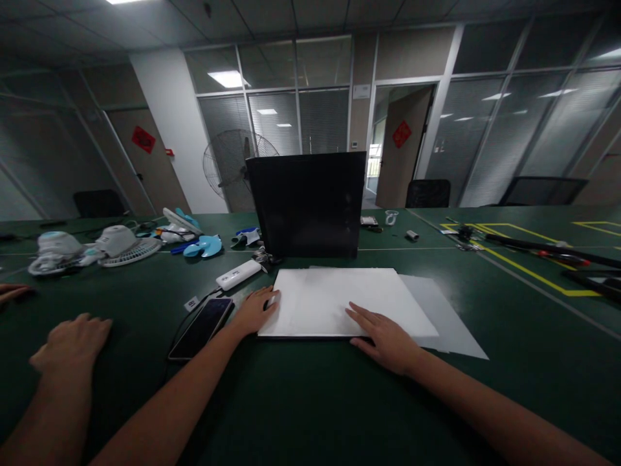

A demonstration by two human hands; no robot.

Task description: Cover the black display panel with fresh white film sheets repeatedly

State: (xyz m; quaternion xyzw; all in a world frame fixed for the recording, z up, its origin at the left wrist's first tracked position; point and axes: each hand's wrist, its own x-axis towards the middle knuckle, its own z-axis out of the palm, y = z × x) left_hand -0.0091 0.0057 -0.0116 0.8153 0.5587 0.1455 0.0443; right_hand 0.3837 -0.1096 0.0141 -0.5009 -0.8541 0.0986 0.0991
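Head camera: a white sheet (315,294) is seen lying flat on a green table (301,401) and is taken as the centre of the dial. A thin black edge is shown along its 6 o'clock side. Its 9 o'clock edge is touched by the left hand (255,312); the fingers are bent and set close together, a small pale bit noted at the tips. Whether anything is pinched there cannot be told. The sheet's 5 o'clock part is covered by the right hand (388,340), laid palm down, fingers stretched forward and slightly spread, thumb set apart at the near edge.

A grey sheet (444,307) is partly overlapped at 3 o'clock. At 12 o'clock, past the far edge, a dark screen (308,207) is stood upright. A white stick (237,275) is noted toward 10 o'clock, just beyond the left hand. A phone (202,329) is laid between 8 and 9, beside the left forearm. Farther out toward 10, a blue piece (204,246) is seen. A clear cup (391,217) is placed at 1, a metal cylinder (412,235) toward 2. Near 9, well apart, a co-worker's fist (72,340) is rested, fingers curled.
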